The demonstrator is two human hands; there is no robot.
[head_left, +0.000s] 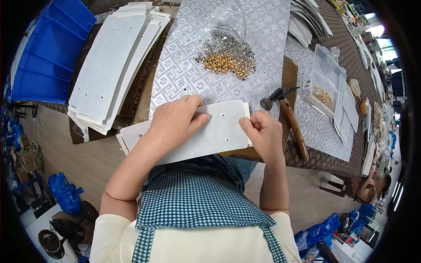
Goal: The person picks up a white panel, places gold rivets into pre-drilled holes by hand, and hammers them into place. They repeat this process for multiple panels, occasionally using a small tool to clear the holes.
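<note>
Across my lap at the table's front edge lies a white flat panel [193, 143] with small punched holes, and at least one more sheet shows under its edges. My left hand [175, 120] is closed at its far edge, thumb on top, the other fingers partly hidden. At the right end, my right hand [265, 131] pinches the panel's edge between thumb and curled fingers. Just right of that hand rests a hammer [293, 125] with a wooden handle. Beyond the hands, small gold and silver metal pieces [228, 59] are heaped beside an open clear plastic bag [226, 22].
A stack of similar white panels [109, 61] stands at the left, beside a blue plastic bin [48, 52]. To the right, a clear plastic box [324, 79] holds gold pieces. More sheets [307, 19] lie at the back right. Another person [366, 186] is at far right.
</note>
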